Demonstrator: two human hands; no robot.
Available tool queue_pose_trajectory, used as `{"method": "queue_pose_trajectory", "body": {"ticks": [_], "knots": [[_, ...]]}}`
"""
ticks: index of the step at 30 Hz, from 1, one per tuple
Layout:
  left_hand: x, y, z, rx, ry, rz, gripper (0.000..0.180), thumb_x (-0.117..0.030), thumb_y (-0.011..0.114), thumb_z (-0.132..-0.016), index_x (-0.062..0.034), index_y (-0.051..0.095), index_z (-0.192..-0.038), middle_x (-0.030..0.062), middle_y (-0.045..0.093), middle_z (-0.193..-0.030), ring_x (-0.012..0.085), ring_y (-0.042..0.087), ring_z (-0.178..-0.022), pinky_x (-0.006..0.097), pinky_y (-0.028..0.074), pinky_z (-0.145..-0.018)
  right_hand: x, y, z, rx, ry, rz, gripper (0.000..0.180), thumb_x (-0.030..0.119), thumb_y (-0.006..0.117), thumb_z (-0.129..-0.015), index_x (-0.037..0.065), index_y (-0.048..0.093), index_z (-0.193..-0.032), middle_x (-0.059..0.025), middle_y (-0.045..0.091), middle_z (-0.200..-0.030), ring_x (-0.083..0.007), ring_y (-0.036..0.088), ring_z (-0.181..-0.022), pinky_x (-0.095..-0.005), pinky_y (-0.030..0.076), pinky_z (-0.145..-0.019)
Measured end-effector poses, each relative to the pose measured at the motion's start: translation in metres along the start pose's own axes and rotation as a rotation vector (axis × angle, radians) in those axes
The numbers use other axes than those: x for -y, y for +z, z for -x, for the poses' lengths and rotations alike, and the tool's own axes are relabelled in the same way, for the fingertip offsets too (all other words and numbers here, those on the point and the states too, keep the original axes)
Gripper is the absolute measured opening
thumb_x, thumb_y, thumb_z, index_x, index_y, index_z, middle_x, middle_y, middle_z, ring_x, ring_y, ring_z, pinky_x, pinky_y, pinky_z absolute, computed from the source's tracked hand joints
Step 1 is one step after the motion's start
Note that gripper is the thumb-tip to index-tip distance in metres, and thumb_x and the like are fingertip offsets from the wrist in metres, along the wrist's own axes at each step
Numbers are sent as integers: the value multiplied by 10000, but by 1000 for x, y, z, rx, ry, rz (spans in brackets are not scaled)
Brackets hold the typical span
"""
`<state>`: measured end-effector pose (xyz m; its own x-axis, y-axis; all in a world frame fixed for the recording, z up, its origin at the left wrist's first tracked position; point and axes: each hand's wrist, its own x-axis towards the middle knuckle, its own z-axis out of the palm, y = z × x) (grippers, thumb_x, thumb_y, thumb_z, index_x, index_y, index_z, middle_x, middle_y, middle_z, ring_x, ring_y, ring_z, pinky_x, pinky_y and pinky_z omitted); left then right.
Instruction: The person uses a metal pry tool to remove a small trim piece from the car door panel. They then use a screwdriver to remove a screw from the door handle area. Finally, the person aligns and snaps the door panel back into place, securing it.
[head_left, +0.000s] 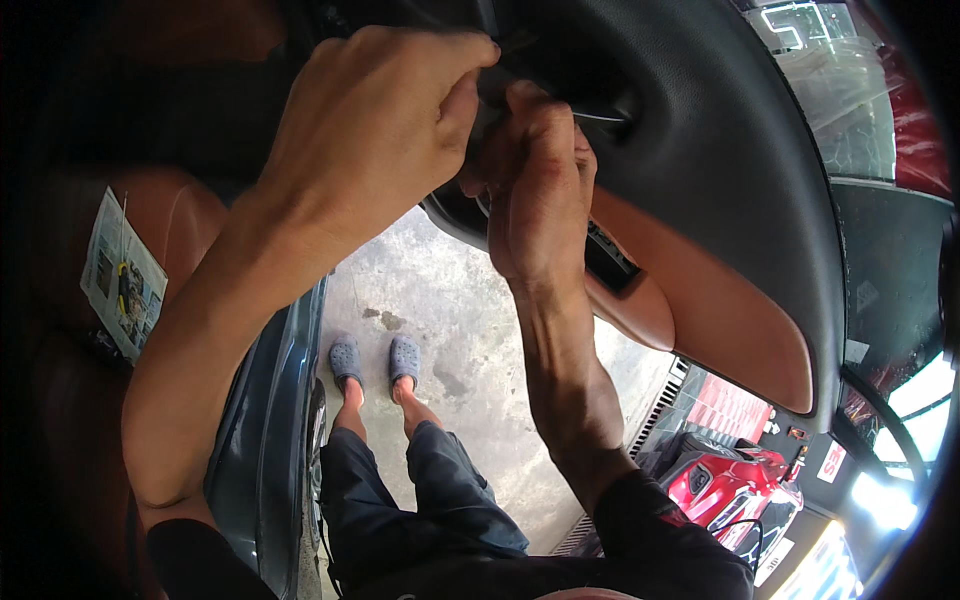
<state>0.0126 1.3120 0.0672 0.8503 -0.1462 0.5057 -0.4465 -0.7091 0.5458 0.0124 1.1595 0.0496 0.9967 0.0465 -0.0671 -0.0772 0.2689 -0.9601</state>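
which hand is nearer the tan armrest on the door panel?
Right. The right hand works at the door panel's black upper edge, just above the tan armrest, with its wrist beside it. The left hand grips the same edge farther left, away from the armrest.

My fingers (455, 95) on matt grained black door trim (740, 150); smooth tan leather panel (720, 310); rough stained concrete floor (450, 300).

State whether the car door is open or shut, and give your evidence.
Open. The car door, with its black and tan inner panel, swings out over the concrete floor, and the person stands in the gap, left hand and right hand working on it.
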Motion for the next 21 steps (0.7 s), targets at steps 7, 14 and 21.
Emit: {"method": "queue_pose_trajectory", "body": {"ticks": [7,14,21], "knots": [[4,13,9,-88,93,-121,285,-27,690,-918,-40,735,-1199,141,753,-971,237,736,-713,346,580,-639,3,-2,-4,-9,10,16,322,274,590,-1001,83,607,-743,-3,446,-547,-132,441,-498,-306,425,-511],[8,17,11,-123,72,-81,306,-23,695,-899,-61,735,-1200,119,732,-898,248,722,-681,359,570,-614,3,-1,-6,-17,21,11,283,281,589,-1002,78,630,-810,4,434,-562,-124,451,-531,-306,430,-530],[10,22,15,-125,31,-37,332,-18,694,-889,-74,722,-1215,109,718,-868,251,714,-664,365,564,-583,3,1,-7,-44,-20,8,367,328,627,-976,69,624,-716,-2,490,-551,-106,447,-482,-292,418,-485]]}}
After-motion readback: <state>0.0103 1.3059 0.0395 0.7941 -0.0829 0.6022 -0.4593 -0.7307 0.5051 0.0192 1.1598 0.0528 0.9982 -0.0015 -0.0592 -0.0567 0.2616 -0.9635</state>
